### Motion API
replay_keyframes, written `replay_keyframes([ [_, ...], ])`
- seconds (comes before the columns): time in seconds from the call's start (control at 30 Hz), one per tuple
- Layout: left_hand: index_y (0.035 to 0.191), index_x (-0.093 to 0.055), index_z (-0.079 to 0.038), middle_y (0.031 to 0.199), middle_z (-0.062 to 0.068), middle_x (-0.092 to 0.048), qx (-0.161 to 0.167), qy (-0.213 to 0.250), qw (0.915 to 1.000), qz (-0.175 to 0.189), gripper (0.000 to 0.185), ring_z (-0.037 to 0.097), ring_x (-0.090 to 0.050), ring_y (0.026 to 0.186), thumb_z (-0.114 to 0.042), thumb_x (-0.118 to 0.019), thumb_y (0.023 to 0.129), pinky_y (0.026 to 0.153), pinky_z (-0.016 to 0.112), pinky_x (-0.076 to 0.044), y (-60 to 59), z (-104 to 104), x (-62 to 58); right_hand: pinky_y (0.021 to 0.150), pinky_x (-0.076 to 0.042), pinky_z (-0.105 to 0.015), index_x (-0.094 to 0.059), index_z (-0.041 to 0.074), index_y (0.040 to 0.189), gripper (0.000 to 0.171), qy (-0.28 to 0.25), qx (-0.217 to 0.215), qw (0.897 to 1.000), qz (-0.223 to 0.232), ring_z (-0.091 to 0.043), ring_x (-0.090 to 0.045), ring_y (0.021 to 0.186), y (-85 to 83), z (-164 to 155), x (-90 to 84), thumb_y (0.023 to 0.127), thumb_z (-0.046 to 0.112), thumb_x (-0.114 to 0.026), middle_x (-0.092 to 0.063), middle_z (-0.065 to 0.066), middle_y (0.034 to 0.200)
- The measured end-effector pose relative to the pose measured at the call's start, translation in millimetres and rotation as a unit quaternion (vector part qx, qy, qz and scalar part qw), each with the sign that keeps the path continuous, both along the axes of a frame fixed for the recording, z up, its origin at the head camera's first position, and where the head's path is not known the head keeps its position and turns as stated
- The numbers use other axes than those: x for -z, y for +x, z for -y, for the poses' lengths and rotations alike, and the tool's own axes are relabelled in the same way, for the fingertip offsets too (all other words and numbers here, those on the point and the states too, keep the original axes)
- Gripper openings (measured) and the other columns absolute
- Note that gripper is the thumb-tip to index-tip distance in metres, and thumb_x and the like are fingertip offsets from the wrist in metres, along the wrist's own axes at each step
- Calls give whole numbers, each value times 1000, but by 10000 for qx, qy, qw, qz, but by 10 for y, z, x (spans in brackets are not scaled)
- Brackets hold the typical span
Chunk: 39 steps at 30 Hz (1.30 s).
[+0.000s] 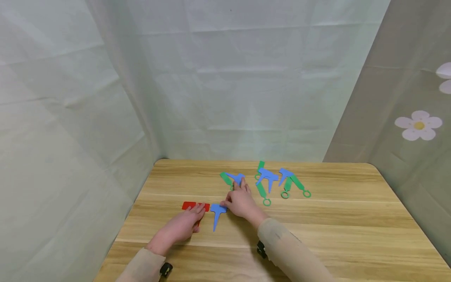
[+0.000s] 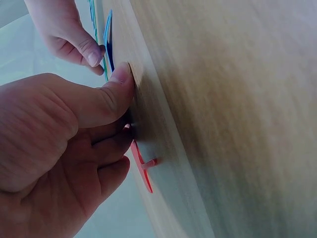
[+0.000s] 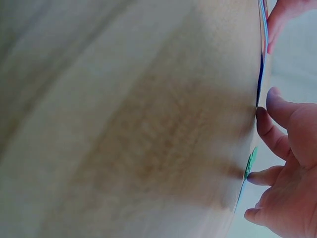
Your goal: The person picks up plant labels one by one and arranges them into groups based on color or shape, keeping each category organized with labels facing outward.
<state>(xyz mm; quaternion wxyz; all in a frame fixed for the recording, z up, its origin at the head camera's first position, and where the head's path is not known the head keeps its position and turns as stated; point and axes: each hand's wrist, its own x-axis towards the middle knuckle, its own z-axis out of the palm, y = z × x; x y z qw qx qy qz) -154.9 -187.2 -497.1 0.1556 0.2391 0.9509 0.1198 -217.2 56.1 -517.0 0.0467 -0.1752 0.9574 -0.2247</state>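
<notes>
The red T-shaped tag [image 1: 195,206] lies flat on the wooden table [image 1: 352,219], near its left side, and the left hand [image 1: 183,226] covers its stem and part of its head, so its full outline cannot be made out from the head view. The left wrist view alone shows that hand's thumb and curled fingers pressing on the red piece against the board. Just right of it lies one blue tag [image 1: 217,213], its head touched by the thumb of the right hand [image 1: 240,201]. That hand lies with fingers stretched nearly straight, their tips reaching a second blue tag [image 1: 237,178] and a green strip [image 1: 226,178] partly hidden beneath them. Farther right sits a cluster whose overlaps make counting uncertain: about two more blue tags [image 1: 268,176] and three green ring-ended strips [image 1: 301,186]. The right wrist view shows only thin blue and green edges.
</notes>
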Motion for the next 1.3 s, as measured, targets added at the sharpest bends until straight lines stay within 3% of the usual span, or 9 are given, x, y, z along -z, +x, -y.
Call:
replay_keyframes([
  [0.53, 156, -53, 2, 167, 17, -44, -23, 62, 10000, 45, 64, 34, -38, 156, -9, -78, 98, 125, 56, -33, 16, -11, -27, 127, -17, -69, -76, 22, 79, 33, -63, -51, 9999, -89, -65, -9, 154, 7, 27, -20, 100, 47, -74, -37, -36, 163],
  [0.93, 153, -54, 5, 165, 18, -45, 56, 32, 9996, -265, 64, 41, -43, 151, -9, -80, 96, 121, 58, -38, 49, -2, -53, 126, -19, -70, -81, 23, 89, 26, -109, -49, 9998, -176, -65, -12, 154, -8, 18, -87, 101, 44, -74, -40, -33, 162],
  [1.3, 156, -48, 8, 167, 21, -41, 284, 27, 9981, -548, 69, 40, -37, 155, -9, -79, 97, 123, 58, -36, 78, 4, -59, 125, -22, -70, -80, 22, 91, 24, -117, -106, 9994, -294, -65, -15, 154, 19, 5, -129, 101, 43, -75, -42, -33, 161],
])
